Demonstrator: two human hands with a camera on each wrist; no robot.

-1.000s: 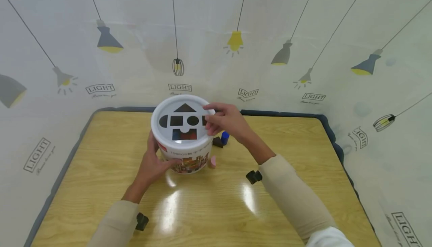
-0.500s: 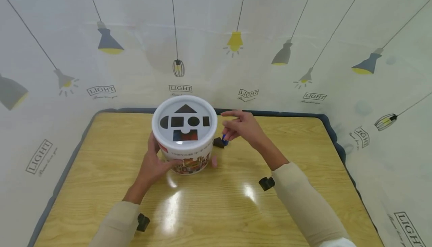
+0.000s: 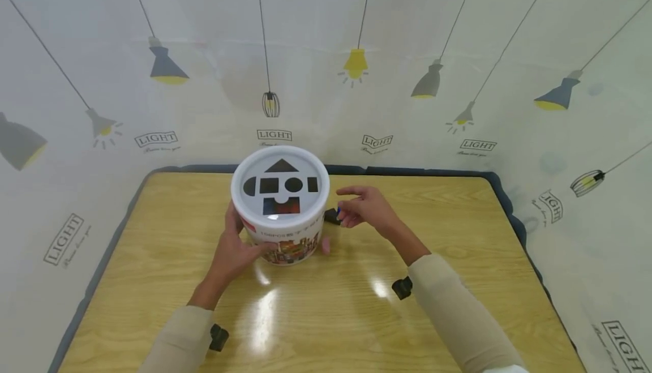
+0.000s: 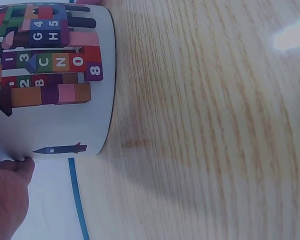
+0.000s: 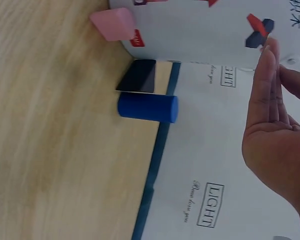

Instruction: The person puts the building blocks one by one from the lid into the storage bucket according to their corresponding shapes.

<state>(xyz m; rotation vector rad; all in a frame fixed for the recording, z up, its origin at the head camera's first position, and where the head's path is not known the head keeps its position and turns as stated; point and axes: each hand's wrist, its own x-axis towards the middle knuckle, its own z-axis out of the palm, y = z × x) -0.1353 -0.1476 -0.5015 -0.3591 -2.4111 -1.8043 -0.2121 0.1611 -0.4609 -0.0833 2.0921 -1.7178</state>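
Observation:
A white bucket (image 3: 292,251) with printed toy-block pictures stands on the table, its lid (image 3: 305,206) cut with several shaped holes. My left hand (image 3: 236,251) holds its near left side, thumb on the front. To the right of the bucket, my right hand (image 3: 369,211) hovers with nothing in it, fingers fairly straight and apart from the bucket. In the right wrist view, a blue cylinder (image 5: 147,107) stands upright beside a black block (image 5: 138,76). A pink block (image 5: 115,24) is close to the bucket's base. The right hand partly covers the cylinder in the head view.
The wooden table (image 3: 326,316) extends around the bucket, with a dark blue edge (image 3: 407,171) along its back. Behind it hangs a pale wall covering (image 3: 316,78) printed with lamps. A small black device (image 3: 402,287) sits at the right cuff, another black device (image 3: 219,337) at the left.
My right hand has drawn away from the lid to the right, then lowered toward the blue cylinder. The left hand keeps its hold on the bucket.

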